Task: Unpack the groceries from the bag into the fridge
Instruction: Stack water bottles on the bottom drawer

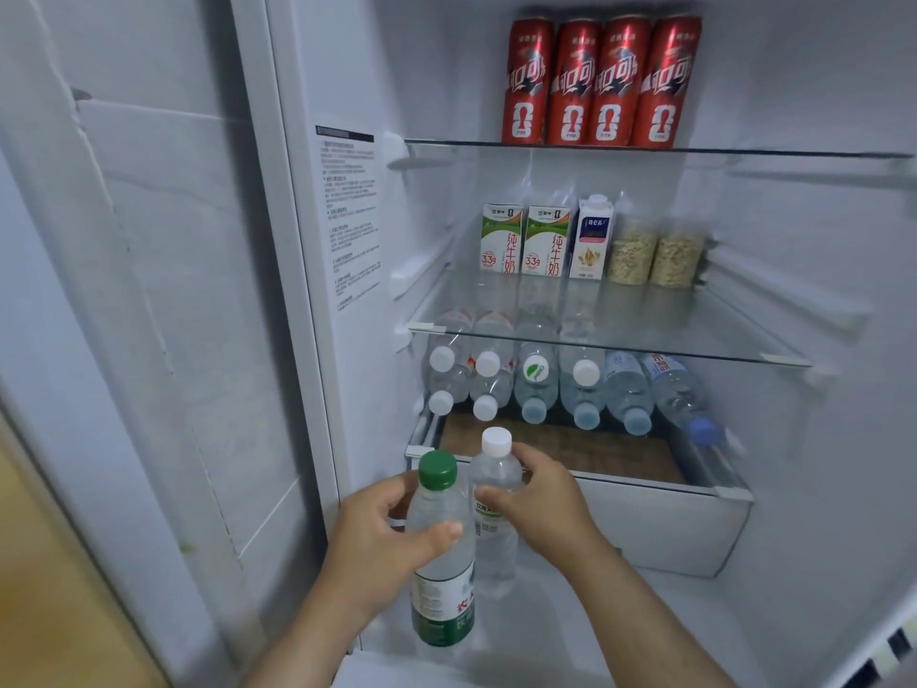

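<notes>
White fridge (pixel 794 240) walls filled the view, door open, with 4 red cans (pixel 600 81) on the top shelf and 2 milk cartons (pixel 521 240) beside a third carton and 2 jars (pixel 655 255) on the glass shelf (pixel 620 350) below. Under that, a row of water bottles (pixel 536 384) lay on their sides on the bottom shelf (pixel 595 464), long axes running front to back and caps facing out, stacked 2 high at the left end. Just in front of that shelf's edge and a little below it, the left hand (pixel 382 528) was wrapped round the upper body of a green-capped bottle (pixel 441 603), thumb across its front, and the right hand (pixel 541 499) pinched the shoulder of a white-capped bottle (pixel 496 553) between thumb and curled fingers. Both bottles stood nearly upright, touching or just beside each other, caps up. The right hand was the nearer to the shelf, its bottle's cap level with the front lip. Judged from this, the coming move turned on axis: each upright bottle would need tipping about a quarter turn, base leading inward, to lie parallel with the stored row, most likely on top of the single layer to the right. No bag was in view.
</notes>
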Demonstrator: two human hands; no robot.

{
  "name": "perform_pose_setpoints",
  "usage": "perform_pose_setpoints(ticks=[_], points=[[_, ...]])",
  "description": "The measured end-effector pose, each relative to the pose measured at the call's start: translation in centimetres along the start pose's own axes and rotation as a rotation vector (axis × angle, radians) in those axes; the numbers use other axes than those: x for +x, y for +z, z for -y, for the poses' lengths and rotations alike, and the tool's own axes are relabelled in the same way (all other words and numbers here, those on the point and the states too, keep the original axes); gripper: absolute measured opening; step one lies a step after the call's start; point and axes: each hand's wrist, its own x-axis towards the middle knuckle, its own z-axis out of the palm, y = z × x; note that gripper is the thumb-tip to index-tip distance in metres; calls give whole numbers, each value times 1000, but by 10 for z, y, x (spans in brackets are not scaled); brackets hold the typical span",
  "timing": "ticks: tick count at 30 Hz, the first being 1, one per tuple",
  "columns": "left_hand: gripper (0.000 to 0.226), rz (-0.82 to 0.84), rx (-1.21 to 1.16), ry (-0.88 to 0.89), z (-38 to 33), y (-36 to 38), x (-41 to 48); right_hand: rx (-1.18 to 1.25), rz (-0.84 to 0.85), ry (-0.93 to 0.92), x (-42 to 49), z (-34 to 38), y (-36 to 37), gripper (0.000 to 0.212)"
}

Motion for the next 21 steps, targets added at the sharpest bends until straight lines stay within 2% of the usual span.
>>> perform_pose_setpoints(ticks=[3, 10, 14, 19, 21], points=[[45, 9, 2, 7, -1, 2, 0, -118, 30, 1, 4, 1, -6, 59], [50, -6, 22, -4, 2, 4, -1, -144, 84, -4, -2, -4, -20, 66], [41, 21, 61, 10, -2, 9, -3, -151, 72, 13, -18, -8, -34, 66], [48, 86, 145, 31, -13, 21, -8, -27, -88, -50, -54, -1, -61, 42], [50, 120, 164, 70, -21, 28, -11, 81, -44, -61, -69, 7, -72, 31]])
